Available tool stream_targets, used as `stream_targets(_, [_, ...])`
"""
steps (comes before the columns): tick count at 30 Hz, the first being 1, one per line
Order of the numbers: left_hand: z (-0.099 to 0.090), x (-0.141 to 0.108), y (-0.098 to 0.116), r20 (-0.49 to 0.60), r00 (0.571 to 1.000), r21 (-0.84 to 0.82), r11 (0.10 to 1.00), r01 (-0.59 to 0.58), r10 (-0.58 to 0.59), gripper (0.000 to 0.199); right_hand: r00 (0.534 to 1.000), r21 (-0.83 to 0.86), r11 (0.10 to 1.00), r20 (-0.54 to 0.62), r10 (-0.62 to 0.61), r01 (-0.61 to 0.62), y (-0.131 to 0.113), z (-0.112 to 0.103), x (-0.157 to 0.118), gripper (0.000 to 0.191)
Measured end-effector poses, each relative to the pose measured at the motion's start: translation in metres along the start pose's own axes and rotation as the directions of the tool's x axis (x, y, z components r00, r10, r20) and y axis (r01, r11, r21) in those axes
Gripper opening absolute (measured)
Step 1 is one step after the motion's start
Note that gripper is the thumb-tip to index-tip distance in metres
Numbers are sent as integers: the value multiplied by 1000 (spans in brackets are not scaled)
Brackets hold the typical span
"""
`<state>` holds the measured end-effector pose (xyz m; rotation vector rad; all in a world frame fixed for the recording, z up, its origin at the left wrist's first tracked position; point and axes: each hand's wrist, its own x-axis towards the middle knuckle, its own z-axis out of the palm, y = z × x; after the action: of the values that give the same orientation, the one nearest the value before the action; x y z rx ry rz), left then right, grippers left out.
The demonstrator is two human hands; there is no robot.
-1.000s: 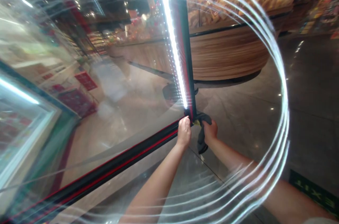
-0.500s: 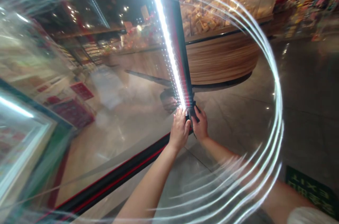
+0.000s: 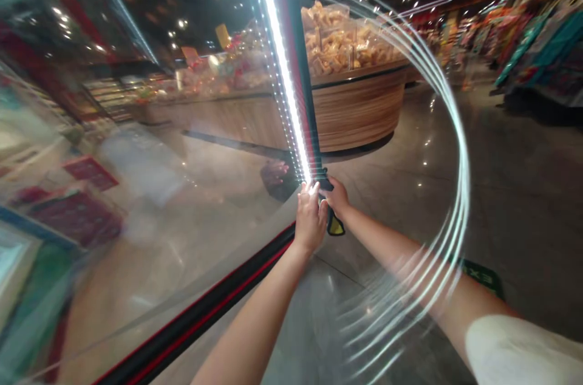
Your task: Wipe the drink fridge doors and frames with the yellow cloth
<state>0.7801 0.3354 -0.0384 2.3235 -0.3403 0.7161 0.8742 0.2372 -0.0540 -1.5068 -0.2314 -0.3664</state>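
Observation:
My left hand (image 3: pixel 311 221) rests at the lower corner of a glass panel's dark frame, fingers stretched up against the bottom of a bright light strip (image 3: pixel 288 78). Right beside it, my right hand (image 3: pixel 336 195) is closed around a black object with a yellow end (image 3: pixel 336 226); its kind is hard to make out. The upright black frame post (image 3: pixel 304 87) rises above both hands. From the corner, a black bottom edge with red lines (image 3: pixel 200 306) runs to the lower left. Curved light streaks lie across the view.
Behind the frame stands a wood-sided display stand (image 3: pixel 357 112) heaped with bagged goods (image 3: pixel 332 39). At left, red boxes (image 3: pixel 75 215) appear blurred near a green-sided case (image 3: pixel 40 312). Clothing racks (image 3: pixel 546 33) are at right. A green exit floor sign (image 3: pixel 483 279) lies partly behind my right forearm.
The view has swung right, bringing the clothing racks in. My right hand has turned and moved slightly, and the yellow end now shows below it. My left hand remains at the corner.

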Motion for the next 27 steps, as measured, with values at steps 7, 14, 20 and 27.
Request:
stream_targets(7, [-23,6,9,20,998,52,997,-55,54,50,997,10,997,41,-72,72,-52,-7,59,61])
stream_targets(14, [-26,4,15,-5,996,130,987,-92,93,55,993,13,997,96,-73,72,-13,-13,-5,43])
stream_targets(20, [-21,29,29,-87,994,184,982,-48,65,63,983,23,991,128,-135,133,-32,-9,33,39])
stream_targets(27, [-46,81,54,-242,961,325,944,-48,132,64,890,56,900,134,-436,432,-139,10,125,39])
